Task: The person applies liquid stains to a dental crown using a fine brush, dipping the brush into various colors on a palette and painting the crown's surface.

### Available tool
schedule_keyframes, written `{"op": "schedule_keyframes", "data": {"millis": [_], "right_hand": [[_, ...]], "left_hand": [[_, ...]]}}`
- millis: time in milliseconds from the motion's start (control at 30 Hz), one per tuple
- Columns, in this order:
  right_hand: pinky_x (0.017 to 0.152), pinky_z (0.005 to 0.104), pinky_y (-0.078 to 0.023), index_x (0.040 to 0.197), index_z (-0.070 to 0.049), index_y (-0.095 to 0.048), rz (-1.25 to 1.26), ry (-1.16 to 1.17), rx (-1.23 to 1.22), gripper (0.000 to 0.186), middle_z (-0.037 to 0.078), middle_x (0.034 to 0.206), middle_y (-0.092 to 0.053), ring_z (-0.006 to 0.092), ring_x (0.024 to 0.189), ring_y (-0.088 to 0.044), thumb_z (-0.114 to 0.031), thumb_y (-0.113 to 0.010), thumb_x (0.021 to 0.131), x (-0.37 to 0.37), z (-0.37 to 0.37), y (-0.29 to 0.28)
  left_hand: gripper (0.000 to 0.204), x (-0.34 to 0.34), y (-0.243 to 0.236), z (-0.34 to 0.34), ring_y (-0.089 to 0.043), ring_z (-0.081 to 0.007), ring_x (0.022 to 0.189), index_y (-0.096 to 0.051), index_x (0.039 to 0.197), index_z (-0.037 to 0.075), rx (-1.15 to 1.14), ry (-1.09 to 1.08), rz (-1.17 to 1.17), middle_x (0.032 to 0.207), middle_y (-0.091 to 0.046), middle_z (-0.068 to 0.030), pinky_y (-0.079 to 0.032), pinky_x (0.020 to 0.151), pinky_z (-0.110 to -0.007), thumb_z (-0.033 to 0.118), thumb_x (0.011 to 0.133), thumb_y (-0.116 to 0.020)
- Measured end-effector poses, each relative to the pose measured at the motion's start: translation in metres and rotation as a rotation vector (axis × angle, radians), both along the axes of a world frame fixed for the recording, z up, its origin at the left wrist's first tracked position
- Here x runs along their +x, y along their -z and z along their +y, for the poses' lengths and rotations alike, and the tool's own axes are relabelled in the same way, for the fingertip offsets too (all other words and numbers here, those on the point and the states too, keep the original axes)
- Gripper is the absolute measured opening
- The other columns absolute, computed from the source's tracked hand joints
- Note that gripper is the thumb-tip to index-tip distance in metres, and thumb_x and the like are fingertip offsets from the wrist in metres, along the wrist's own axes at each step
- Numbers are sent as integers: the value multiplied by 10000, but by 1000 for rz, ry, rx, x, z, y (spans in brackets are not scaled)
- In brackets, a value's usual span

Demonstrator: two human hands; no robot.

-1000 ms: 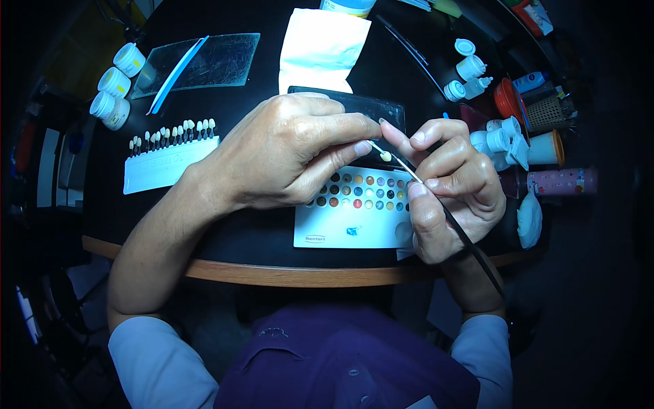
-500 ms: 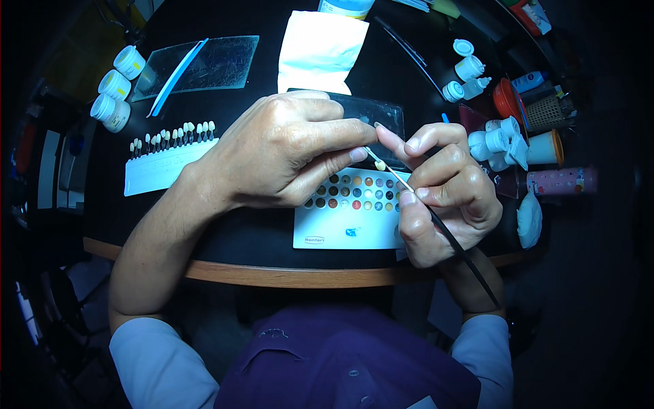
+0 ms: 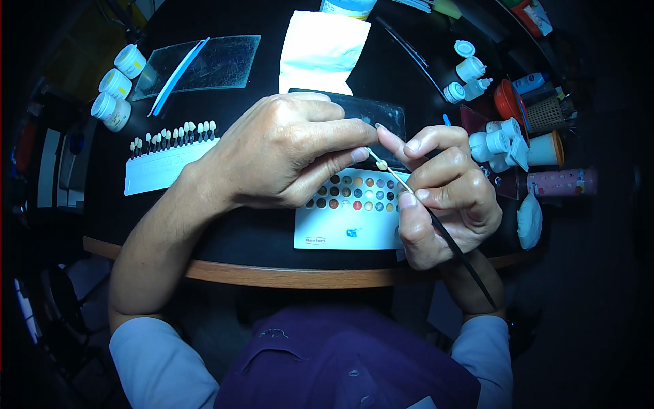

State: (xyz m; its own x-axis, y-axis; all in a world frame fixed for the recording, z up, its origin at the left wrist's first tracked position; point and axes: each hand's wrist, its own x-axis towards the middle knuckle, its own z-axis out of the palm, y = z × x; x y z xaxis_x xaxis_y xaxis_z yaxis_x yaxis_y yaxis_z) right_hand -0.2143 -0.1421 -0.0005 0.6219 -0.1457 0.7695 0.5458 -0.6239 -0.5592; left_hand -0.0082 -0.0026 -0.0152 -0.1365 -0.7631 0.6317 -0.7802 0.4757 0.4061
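My left hand (image 3: 283, 150) is closed in a pinch on a thin pale holder (image 3: 371, 154), most of which my fingers hide. At its end sits a small cream-coloured tooth crown (image 3: 381, 165). A slim brush (image 3: 455, 247) with a dark handle is gripped between the thumb and fingers of my right hand (image 3: 453, 198). Its pale front part reaches up to the crown, and I cannot tell whether the tip touches it. My right fingertips come close to my left index finger. Below both hands lies a white palette (image 3: 323, 228) with rows of coloured round spots.
A tooth shade guide (image 3: 153, 178) lies to the left. Behind it are several white jars (image 3: 114, 85) and a glass slab (image 3: 228, 65). White paper (image 3: 323, 51) and a dark slab (image 3: 388, 112) lie beyond my hands. Small bottles (image 3: 470, 68) and cups (image 3: 545, 148) crowd the right.
The crown has turned slightly and shifted a touch to the right. Both hands keep nearly the same place and grip.
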Motion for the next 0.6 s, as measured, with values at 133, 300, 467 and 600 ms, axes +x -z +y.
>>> {"op": "schedule_keyframes", "data": {"millis": [133,300,467,600], "right_hand": [[860,473,-667,877,-32,-593,-1,-5,-35,218,102,791,-649,319,977,-692,70,-728,741,0,0,0],[874,482,-675,875,-31,-588,-14,-26,-34,215,107,803,-651,319,993,-690,75,-723,746,1,-1,1],[881,485,-673,871,-31,-588,-10,-13,-16,215,102,791,-641,314,963,-685,79,-719,740,1,2,0],[873,481,-671,865,-31,-584,1,-10,-44,218,99,780,-632,314,946,-681,80,-718,733,2,1,0]], "left_hand": [[238,0,1,0,-590,-225,623,-789,1176,2,-3,2,-2,697,-584,-73,-466,618,-385,50,946,-749],[255,0,0,-1,-598,-226,614,-792,1188,7,12,11,6,683,-588,-74,-476,622,-384,39,939,-748],[266,-1,0,0,-622,-225,617,-797,1191,17,17,-12,0,687,-619,-82,-483,616,-383,47,929,-759],[259,0,1,1,-640,-231,623,-800,1184,23,18,-29,-13,691,-631,-83,-496,620,-385,50,929,-761]]}}
